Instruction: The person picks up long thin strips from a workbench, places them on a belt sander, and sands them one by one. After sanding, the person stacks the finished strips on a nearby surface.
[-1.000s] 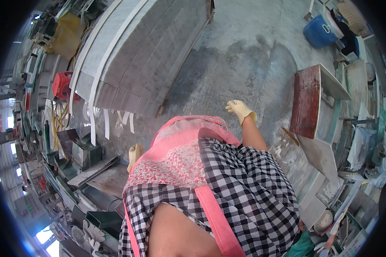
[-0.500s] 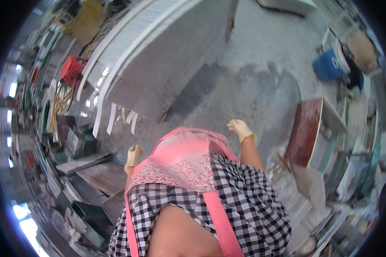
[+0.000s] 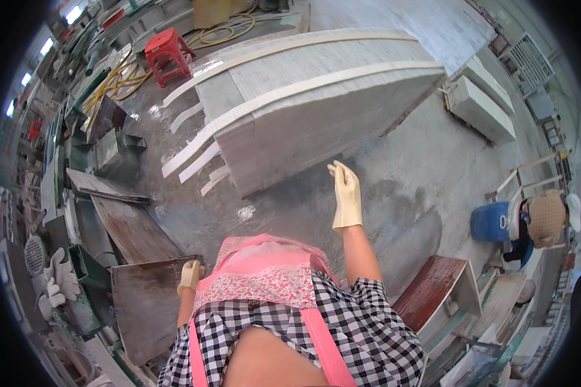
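Observation:
My right hand (image 3: pixel 346 193), in a cream rubber glove, reaches forward with its fingers stretched out and holds nothing. Nearest to it is a long stack of thin grey-white slabs (image 3: pixel 310 119), standing on edge and bound by two pale straps (image 3: pixel 303 87) whose loose ends hang out at the left. A gap of floor shows between the hand and the stack. My left hand (image 3: pixel 190 276), gloved the same way, hangs low at my side, by the edge of a worn brown board (image 3: pixel 142 309). Its fingers are turned away and too small to make out.
A red plastic stool (image 3: pixel 168 55) and coiled yellow hose (image 3: pixel 119 87) lie beyond the stack's left end. More pale slabs (image 3: pixel 481 106) stand at the far right, above a blue barrel (image 3: pixel 490 222). A red-brown panel (image 3: pixel 432 293) leans at the near right. The grey floor (image 3: pixel 394 193) has damp patches.
The view has swung to the right and up, so more of the stack and the stool show. My right arm has stretched further forward; my left hand sits lower, beside the brown board.

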A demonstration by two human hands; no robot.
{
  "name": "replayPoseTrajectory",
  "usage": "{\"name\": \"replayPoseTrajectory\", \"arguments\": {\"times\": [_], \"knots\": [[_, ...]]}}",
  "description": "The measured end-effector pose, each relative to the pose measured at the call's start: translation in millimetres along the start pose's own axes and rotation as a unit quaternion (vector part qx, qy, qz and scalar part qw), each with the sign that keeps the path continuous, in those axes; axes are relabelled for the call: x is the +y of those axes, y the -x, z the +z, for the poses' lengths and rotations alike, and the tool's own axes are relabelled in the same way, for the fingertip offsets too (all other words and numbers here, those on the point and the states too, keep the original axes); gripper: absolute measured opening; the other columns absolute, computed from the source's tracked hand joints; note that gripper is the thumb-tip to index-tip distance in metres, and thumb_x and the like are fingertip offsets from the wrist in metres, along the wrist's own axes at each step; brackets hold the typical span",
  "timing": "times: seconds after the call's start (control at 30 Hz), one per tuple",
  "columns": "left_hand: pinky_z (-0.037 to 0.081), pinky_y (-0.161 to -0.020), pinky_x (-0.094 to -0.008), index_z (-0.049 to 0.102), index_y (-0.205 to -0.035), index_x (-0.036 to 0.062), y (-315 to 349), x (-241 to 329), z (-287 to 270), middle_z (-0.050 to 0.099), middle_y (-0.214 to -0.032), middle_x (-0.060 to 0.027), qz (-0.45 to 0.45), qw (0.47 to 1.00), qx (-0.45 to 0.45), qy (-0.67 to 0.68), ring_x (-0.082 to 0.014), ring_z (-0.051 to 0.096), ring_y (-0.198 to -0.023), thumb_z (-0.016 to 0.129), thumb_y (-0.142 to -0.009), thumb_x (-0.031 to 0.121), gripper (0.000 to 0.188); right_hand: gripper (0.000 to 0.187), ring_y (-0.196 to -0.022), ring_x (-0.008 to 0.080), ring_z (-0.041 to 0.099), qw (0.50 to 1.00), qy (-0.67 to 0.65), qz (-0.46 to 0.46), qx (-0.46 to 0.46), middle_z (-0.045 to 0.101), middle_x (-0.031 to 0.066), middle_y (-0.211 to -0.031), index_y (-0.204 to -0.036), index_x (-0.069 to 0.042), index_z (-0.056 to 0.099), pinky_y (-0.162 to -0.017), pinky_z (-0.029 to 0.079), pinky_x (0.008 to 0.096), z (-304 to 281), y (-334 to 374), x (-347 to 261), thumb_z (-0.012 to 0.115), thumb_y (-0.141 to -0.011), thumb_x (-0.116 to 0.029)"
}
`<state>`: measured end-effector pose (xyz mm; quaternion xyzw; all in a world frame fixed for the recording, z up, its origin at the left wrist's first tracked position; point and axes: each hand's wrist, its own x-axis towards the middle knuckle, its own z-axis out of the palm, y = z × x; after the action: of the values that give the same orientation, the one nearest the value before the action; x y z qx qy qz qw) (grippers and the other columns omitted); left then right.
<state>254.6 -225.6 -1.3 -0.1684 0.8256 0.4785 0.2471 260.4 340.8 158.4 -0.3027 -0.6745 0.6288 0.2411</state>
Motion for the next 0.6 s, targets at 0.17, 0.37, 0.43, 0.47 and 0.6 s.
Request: {"name": "replayPoseTrajectory", "arguments": {"times": [0.17, 0.37, 0.43, 0.47, 0.6], "knots": [[0.051, -0.062, -0.0349, 0.066, -0.091, -0.0029, -51, -104, -15, 0.066, -0.073, -0.0081, 0.001, 1.000, 0.005, -0.008, -0.0174, 0.062, -0.066, 0.060, -0.092, 0.030, 0.033, 0.027, -0.110, 0.0284, 0.068, 0.970, 0.077, -0.230, -0.016, 0.071, 0.0186, -0.116, -0.114, 0.004, 0.069, -0.094, 0.051, 0.0341, 88, -40, -74, 0.059, -0.097, -0.015], [0.048, -0.059, -0.0356, 0.066, -0.084, -0.0009, -69, -88, -36, 0.064, -0.071, -0.0065, 0.009, 0.995, 0.038, 0.092, -0.0159, 0.059, -0.064, 0.059, -0.092, 0.031, 0.033, 0.044, -0.127, 0.0367, 0.054, 0.849, 0.271, -0.454, -0.011, 0.061, 0.0175, -0.134, -0.135, -0.008, 0.059, -0.108, 0.040, 0.0461, 197, -81, -130, 0.060, -0.096, -0.026], [0.047, -0.058, -0.0328, 0.066, -0.090, -0.0007, -65, -48, -60, 0.066, -0.074, -0.0055, -0.023, 0.992, -0.002, 0.125, -0.0133, 0.058, -0.065, 0.058, -0.094, 0.035, 0.036, 0.049, -0.133, 0.0365, 0.049, 0.799, 0.336, -0.499, -0.016, 0.055, 0.0166, -0.142, -0.142, -0.010, 0.054, -0.114, 0.033, 0.0489, 233, -95, -133, 0.057, -0.097, -0.032], [0.048, -0.062, -0.0300, 0.065, -0.098, -0.0003, -53, -31, -58, 0.067, -0.079, -0.0056, 0.015, 0.984, 0.078, 0.157, -0.0126, 0.059, -0.068, 0.057, -0.095, 0.035, 0.036, 0.053, -0.137, 0.0351, 0.045, 0.799, 0.350, -0.488, -0.030, 0.051, 0.0155, -0.146, -0.145, -0.012, 0.049, -0.116, 0.029, 0.0500, 248, -103, -131, 0.054, -0.098, -0.036], [0.049, -0.074, -0.0308, 0.063, -0.111, 0.0016, -66, 39, -85, 0.067, -0.088, -0.0043, -0.029, 0.989, 0.060, 0.133, -0.0146, 0.061, -0.077, 0.057, -0.096, 0.035, 0.037, 0.056, -0.141, 0.0307, 0.040, 0.768, 0.477, -0.421, -0.073, 0.046, 0.0129, -0.152, -0.148, -0.013, 0.045, -0.117, 0.025, 0.0498, 271, -132, -110, 0.048, -0.100, -0.042]]}}
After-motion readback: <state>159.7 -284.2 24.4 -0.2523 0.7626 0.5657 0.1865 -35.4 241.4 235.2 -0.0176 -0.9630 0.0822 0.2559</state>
